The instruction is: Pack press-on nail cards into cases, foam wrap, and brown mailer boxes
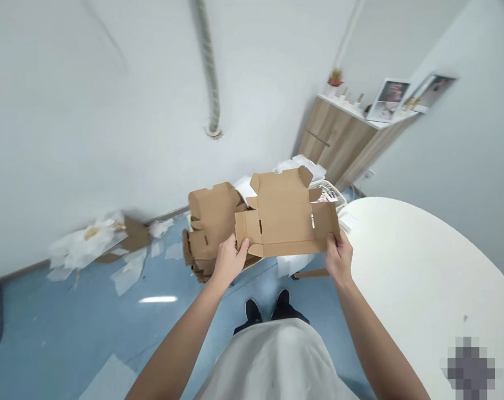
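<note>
Both hands (pixel 230 258) hold unfolded cardboard (pixel 285 222) — cardboard pile (pixel 214 210) left, table (pixel 410 261) right.

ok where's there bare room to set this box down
The white table has a bare middle, between the right hand and its curved edge. Some floor is open between the wall-side paper and the lower sheet. Crowded: the cardboard pile left of the flat box.

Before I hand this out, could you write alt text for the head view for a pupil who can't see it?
A person's left hand and right hand hold an unfolded cardboard box by its near corners. More brown cardboard is piled to the left; a white table stands at right.
</note>
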Tool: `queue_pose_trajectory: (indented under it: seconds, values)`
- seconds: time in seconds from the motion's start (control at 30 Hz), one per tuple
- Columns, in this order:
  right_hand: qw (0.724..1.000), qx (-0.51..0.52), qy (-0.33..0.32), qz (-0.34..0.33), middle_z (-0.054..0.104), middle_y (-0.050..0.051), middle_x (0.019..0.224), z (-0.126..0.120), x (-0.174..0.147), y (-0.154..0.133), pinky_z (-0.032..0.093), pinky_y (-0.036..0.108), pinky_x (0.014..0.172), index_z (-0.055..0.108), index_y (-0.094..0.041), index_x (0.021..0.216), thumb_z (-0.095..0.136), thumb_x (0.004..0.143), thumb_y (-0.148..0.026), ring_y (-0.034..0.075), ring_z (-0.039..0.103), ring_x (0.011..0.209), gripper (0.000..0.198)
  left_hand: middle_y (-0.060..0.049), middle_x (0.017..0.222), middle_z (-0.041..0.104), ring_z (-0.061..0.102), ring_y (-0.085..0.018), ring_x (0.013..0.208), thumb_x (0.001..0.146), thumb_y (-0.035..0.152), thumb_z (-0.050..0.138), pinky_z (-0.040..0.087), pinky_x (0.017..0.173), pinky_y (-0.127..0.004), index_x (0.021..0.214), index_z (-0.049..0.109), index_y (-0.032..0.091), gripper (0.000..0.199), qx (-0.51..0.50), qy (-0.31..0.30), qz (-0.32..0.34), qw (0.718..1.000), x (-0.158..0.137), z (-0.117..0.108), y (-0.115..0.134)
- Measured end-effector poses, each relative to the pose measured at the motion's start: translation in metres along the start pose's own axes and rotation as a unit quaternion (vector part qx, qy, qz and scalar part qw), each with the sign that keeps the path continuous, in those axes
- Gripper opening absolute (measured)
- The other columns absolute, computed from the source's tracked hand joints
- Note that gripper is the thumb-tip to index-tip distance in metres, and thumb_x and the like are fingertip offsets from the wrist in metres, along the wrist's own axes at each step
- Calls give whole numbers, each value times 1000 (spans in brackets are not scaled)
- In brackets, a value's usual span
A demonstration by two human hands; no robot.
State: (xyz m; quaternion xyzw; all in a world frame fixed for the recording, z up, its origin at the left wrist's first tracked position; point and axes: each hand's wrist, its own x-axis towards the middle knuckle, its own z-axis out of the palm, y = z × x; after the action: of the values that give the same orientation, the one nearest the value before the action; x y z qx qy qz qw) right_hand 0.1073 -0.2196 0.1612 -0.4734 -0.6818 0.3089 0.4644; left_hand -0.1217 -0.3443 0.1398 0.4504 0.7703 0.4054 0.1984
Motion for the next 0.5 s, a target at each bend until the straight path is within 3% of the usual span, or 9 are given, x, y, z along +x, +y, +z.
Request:
queue_pose_trajectory:
  seconds: [0.07, 0.17, 0.27, 0.37, 0.5]
  values:
    - [998, 3, 39, 49, 59, 5, 103, -25, -12, 13, 39, 34, 82, 55, -20, 107, 38, 82, -35, 20, 52, 96, 34, -6, 82, 64, 59, -18, 75, 83, 37, 40, 45, 66, -29, 87, 55, 16, 26, 1, -39, 31, 999, 5, 22, 13]
    - [987, 7, 84, 138, 60, 4, 84, -65, -32, 38, 42, 30, 66, 57, -18, 91, 38, 82, -42, 17, 53, 76, 32, -5, 82, 60, 57, -17, 75, 84, 35, 39, 44, 67, -29, 85, 54, 16, 24, 9, -95, 101, 990, 11, 60, 34]
    - [970, 5, 145, 197, 50, 0, 67, -110, -58, 68, 38, 25, 54, 51, -18, 72, 35, 83, -47, 13, 46, 63, 35, -6, 86, 55, 55, -18, 79, 84, 32, 38, 43, 69, -29, 85, 54, 17, 22, 20, -151, 176, 973, 13, 107, 57]
    - [955, -11, 202, 217, 46, 0, 70, -157, -85, 98, 37, 24, 54, 44, -19, 64, 31, 84, -48, 13, 44, 66, 38, -5, 80, 52, 53, -17, 73, 83, 32, 39, 43, 65, -28, 80, 53, 16, 21, 39, -215, 216, 952, 8, 158, 82]
    - [944, -82, 208, 244, 43, 0, 67, -215, -117, 133, 36, 26, 58, 46, -19, 61, 34, 84, -43, 13, 43, 63, 36, -3, 74, 53, 52, -16, 69, 83, 31, 39, 41, 61, -26, 76, 53, 17, 21, 44, -291, 245, 924, -5, 226, 110]
